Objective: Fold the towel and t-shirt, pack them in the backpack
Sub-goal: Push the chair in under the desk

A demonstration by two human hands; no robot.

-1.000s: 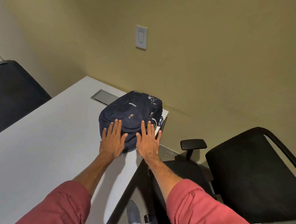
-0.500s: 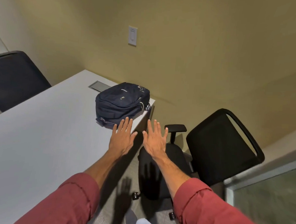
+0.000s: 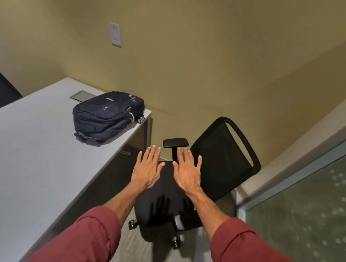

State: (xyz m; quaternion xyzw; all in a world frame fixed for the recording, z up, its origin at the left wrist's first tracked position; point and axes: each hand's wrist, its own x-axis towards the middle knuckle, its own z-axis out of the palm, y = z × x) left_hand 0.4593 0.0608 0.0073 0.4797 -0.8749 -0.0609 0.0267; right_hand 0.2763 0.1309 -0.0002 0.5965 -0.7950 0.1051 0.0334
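Backpack: your backpack point(image 3: 108, 116) lies flat near the far corner of the surface point(image 3: 30, 155), and nothing is touching it. Its zips look drawn closed, though I cannot confirm this from here.
Left hand: your left hand point(image 3: 147, 169) is palm down, with the fingers point(image 3: 152, 155) straight and spread, holding nothing. It hovers past the surface edge, above the chair point(image 3: 222, 158) seat.
Right hand: your right hand point(image 3: 186, 170) is in the same posture, with the fingers point(image 3: 187, 156) extended and empty, just beside the left.
Change: a second ago both your palms were pressing on the backpack's near end. They are now off it and well apart from it, and your view has swung right towards the chair.
Towel and t-shirt: neither is in view. They are probably inside the backpack, but that is not verifiable.
Task standing: in my judgement the packing is finished and you are withdrawing.
Risk: the backpack's strap end sits close to the surface edge, so leave it undisturbed.
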